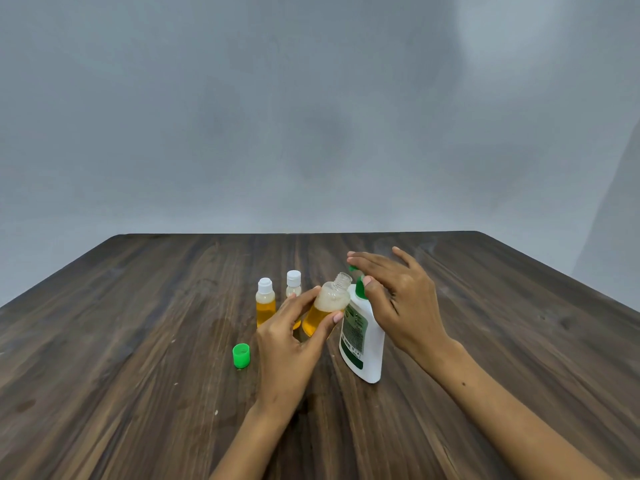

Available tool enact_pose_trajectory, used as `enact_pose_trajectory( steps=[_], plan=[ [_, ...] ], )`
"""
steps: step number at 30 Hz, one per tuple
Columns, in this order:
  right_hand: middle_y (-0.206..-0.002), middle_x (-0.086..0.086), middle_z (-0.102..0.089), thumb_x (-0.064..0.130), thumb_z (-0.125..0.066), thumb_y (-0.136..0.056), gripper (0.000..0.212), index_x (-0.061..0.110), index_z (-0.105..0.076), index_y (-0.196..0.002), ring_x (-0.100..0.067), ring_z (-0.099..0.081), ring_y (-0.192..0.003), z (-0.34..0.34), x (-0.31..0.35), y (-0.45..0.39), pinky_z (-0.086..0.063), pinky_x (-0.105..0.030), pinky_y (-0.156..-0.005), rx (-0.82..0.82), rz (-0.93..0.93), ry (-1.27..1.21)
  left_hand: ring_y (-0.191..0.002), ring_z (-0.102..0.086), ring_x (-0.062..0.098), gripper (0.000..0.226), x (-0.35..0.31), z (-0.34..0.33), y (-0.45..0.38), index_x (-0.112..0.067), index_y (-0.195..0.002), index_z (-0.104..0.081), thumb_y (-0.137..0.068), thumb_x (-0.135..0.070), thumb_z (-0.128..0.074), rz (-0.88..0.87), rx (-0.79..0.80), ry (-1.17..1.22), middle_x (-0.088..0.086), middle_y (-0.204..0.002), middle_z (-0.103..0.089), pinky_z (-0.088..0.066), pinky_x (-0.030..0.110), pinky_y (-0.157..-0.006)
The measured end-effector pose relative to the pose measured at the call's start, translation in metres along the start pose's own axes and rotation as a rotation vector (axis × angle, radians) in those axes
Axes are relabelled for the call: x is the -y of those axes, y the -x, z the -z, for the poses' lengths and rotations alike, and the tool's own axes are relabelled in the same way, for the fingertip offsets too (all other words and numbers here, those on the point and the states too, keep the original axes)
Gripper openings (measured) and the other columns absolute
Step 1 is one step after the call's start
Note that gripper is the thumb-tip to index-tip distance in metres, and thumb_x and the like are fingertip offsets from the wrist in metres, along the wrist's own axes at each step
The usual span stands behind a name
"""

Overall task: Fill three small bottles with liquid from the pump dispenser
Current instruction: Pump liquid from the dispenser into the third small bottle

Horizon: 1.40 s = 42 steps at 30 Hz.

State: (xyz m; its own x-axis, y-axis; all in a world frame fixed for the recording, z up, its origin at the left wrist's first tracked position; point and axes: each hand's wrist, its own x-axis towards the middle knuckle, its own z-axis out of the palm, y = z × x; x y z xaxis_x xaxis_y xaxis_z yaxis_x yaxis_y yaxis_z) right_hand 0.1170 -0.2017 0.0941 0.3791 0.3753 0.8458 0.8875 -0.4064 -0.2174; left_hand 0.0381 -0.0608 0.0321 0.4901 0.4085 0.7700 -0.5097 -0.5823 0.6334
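Observation:
My left hand [294, 337] grips an uncapped small bottle [325, 308], tilted with its open neck toward the green nozzle of the white pump dispenser [363, 341]. The bottle holds amber liquid with pale foam above it. My right hand [394, 292] lies flat over the green pump head [360, 289], fingers straight. Two capped small bottles stand behind: one [266, 303] with amber liquid at the left, another [293, 285] partly hidden by my left hand. A loose green cap [241, 355] lies on the wooden table [138, 341].
The table's far edge runs across the middle of the view, with a plain grey wall behind it. Bare wood stretches to the left and right of the bottles.

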Motion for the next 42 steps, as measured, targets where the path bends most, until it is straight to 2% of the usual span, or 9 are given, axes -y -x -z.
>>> enact_pose_trajectory(
  steps=[6,12,16,18,23,28,33,39,42],
  plan=[
    [-0.111,0.004,-0.069,0.027,-0.035,-0.087,0.043,0.014,-0.071,-0.107,-0.006,-0.062,-0.103,-0.0027,-0.001,0.0038,-0.037,-0.042,-0.105,-0.018,-0.002,-0.003,-0.1,-0.066,-0.001,0.04,-0.0019,0.0001,-0.0005,-0.016,-0.111,-0.07,-0.074,-0.025,-0.08,-0.006,-0.01,-0.011,-0.012,-0.104,-0.071,-0.051,0.015,-0.087],
    [-0.115,0.006,-0.067,0.027,-0.036,-0.088,0.042,0.016,-0.071,-0.109,-0.002,-0.059,-0.107,0.0013,0.0009,-0.0014,-0.033,-0.038,-0.107,-0.001,0.017,0.002,-0.102,-0.067,0.003,0.039,0.0002,-0.0004,0.0005,-0.012,-0.111,-0.072,-0.075,-0.026,-0.08,-0.002,-0.004,-0.014,-0.01,-0.106,-0.072,-0.054,0.022,-0.088],
    [-0.114,0.005,-0.068,0.027,-0.036,-0.088,0.042,0.015,-0.07,-0.109,-0.004,-0.06,-0.105,-0.0033,-0.0002,0.0061,-0.037,-0.041,-0.105,-0.019,-0.005,-0.01,-0.102,-0.065,-0.001,0.04,-0.0023,-0.0004,-0.0003,-0.016,-0.112,-0.07,-0.074,-0.025,-0.08,-0.015,0.001,-0.018,-0.014,-0.105,-0.07,-0.051,0.014,-0.086],
    [-0.113,0.005,-0.068,0.027,-0.036,-0.088,0.042,0.014,-0.071,-0.108,-0.004,-0.061,-0.104,-0.0039,0.0003,0.0073,-0.037,-0.041,-0.105,-0.014,-0.008,-0.017,-0.101,-0.065,-0.001,0.04,-0.0016,-0.0002,-0.0001,-0.015,-0.112,-0.07,-0.074,-0.024,-0.08,-0.017,0.005,-0.014,-0.014,-0.105,-0.07,-0.051,0.014,-0.086],
    [-0.118,0.007,-0.065,0.027,-0.036,-0.088,0.043,0.016,-0.07,-0.111,-0.001,-0.057,-0.111,0.002,0.0011,-0.0005,-0.032,-0.039,-0.108,0.003,0.015,-0.01,-0.103,-0.066,0.001,0.04,-0.0018,-0.0001,0.0006,-0.016,-0.112,-0.07,-0.074,-0.025,-0.08,-0.013,0.005,-0.011,-0.014,-0.106,-0.07,-0.052,0.016,-0.087],
    [-0.111,0.005,-0.069,0.027,-0.035,-0.088,0.042,0.015,-0.071,-0.107,-0.004,-0.061,-0.104,-0.0035,0.0004,0.0058,-0.037,-0.041,-0.105,-0.015,-0.007,-0.013,-0.103,-0.065,-0.002,0.04,-0.0031,0.0004,-0.0003,-0.022,-0.112,-0.067,-0.075,-0.024,-0.08,-0.026,0.009,-0.006,-0.019,-0.107,-0.068,-0.05,0.014,-0.087],
    [-0.116,0.007,-0.067,0.025,-0.036,-0.087,0.042,0.016,-0.07,-0.109,-0.002,-0.058,-0.109,0.0002,0.0003,-0.0006,-0.033,-0.038,-0.107,-0.013,0.009,-0.017,-0.102,-0.066,0.0,0.039,-0.0029,-0.001,0.0003,-0.019,-0.111,-0.069,-0.074,-0.024,-0.08,-0.007,-0.001,0.013,-0.014,-0.106,-0.07,-0.052,0.016,-0.087],
    [-0.11,0.006,-0.069,0.025,-0.036,-0.088,0.041,0.015,-0.072,-0.105,-0.002,-0.06,-0.102,-0.0048,-0.0004,0.0065,-0.037,-0.039,-0.104,-0.03,-0.005,-0.022,-0.103,-0.066,0.0,0.04,-0.0029,-0.0017,-0.0003,-0.022,-0.112,-0.067,-0.074,-0.025,-0.08,-0.013,-0.001,0.019,-0.016,-0.107,-0.07,-0.051,0.014,-0.087],
    [-0.115,0.007,-0.067,0.026,-0.036,-0.087,0.042,0.016,-0.071,-0.108,-0.001,-0.059,-0.107,-0.001,0.0,0.002,-0.035,-0.039,-0.106,-0.012,0.001,-0.022,-0.103,-0.066,0.001,0.039,-0.003,-0.0011,0.0011,-0.021,-0.112,-0.068,-0.074,-0.025,-0.08,-0.013,0.006,0.017,-0.014,-0.107,-0.071,-0.051,0.014,-0.087]
  ],
)
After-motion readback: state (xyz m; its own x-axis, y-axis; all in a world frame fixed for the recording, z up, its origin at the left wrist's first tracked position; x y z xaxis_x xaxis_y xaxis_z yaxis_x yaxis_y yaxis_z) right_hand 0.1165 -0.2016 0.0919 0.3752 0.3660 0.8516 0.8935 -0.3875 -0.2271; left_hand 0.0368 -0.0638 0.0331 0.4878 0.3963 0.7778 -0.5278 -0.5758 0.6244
